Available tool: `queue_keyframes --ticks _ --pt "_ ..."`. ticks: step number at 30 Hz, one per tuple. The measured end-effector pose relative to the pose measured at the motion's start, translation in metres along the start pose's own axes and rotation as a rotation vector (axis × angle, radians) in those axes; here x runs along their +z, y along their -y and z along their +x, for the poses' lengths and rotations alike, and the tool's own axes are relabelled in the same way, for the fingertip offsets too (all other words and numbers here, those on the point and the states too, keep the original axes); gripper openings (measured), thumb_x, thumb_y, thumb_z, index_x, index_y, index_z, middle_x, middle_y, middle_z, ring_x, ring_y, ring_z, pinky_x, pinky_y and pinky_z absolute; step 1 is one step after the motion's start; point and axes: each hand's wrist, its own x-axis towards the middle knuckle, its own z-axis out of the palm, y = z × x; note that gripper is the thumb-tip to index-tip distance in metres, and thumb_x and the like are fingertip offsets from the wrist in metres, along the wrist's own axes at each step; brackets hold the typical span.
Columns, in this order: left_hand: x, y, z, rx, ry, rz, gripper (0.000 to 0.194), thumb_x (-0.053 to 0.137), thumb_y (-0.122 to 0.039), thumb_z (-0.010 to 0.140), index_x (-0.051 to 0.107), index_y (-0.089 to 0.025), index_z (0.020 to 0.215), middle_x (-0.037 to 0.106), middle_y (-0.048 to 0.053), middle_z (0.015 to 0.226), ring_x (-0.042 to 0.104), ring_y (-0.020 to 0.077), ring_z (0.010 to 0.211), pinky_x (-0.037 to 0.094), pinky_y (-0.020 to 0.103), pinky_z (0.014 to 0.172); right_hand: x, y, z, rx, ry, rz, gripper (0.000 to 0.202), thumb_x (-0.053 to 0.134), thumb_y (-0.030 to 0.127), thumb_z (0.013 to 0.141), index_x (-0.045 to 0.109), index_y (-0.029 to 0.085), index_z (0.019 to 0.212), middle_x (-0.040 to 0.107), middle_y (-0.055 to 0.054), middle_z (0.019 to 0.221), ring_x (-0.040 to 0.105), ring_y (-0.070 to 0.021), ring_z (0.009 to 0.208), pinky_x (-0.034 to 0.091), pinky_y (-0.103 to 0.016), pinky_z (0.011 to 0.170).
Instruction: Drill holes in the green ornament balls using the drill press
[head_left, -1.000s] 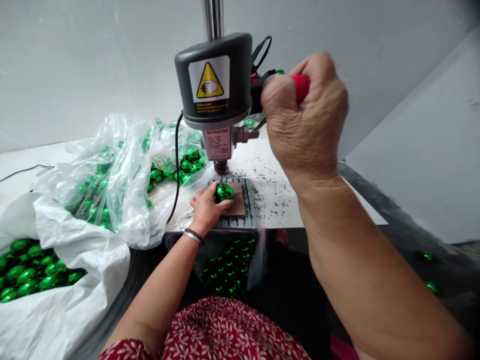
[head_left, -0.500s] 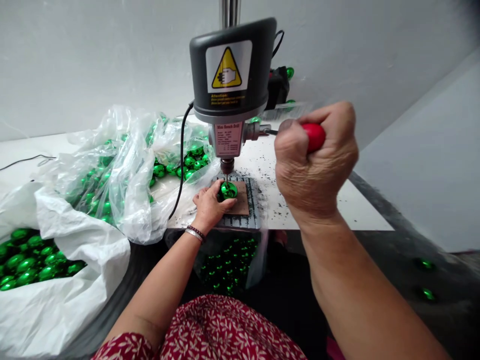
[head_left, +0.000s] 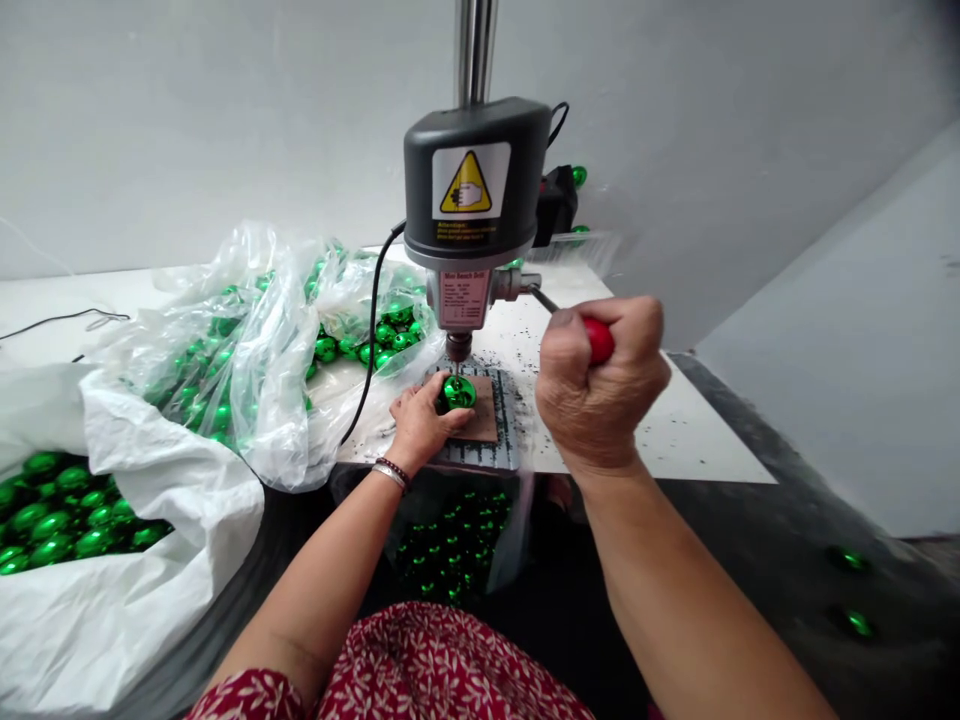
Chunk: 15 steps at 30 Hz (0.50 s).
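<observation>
A shiny green ball [head_left: 460,393] rests on a brown board [head_left: 486,412] beneath the chuck of a bench drill [head_left: 476,180]. My left hand [head_left: 424,418] is closed about the ball's left and near sides, thumb in front. The thin drill bit [head_left: 457,370] comes down at the top of the ball; whether it has entered is too small to tell. My right hand [head_left: 600,390] is wrapped in a fist round the red knob [head_left: 599,341] of the drill's feed lever [head_left: 543,299], to the right of the drill head.
Clear plastic bags [head_left: 262,380] of green balls lie left on the white table [head_left: 697,440]; a white sack [head_left: 172,560] of more stands nearer. Dark shavings surround the drill's base [head_left: 502,455]. Below the table edge is a bag of balls [head_left: 457,545]. A black cord [head_left: 370,350] hangs left.
My right hand has moved down and left with the red knob, and the lever slopes more steeply. My left hand still holds the ball under the bit. The whole view has shifted slightly.
</observation>
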Motion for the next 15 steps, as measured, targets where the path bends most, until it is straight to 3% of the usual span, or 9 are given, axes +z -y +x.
queue_keyframes --ticks 15 --pt "0.0 -0.001 0.0 -0.013 0.004 0.027 0.062 0.075 -0.042 0.077 0.059 -0.027 0.135 0.071 0.009 0.116 0.056 0.0334 0.117 0.039 0.047 0.102 0.001 -0.012 -0.028 -0.017 -0.018 0.009 0.015 0.048 0.035 0.088 0.052 0.021 0.085 0.058 0.001 0.072 0.053 -0.0087 0.062 0.043 -0.024 0.06"
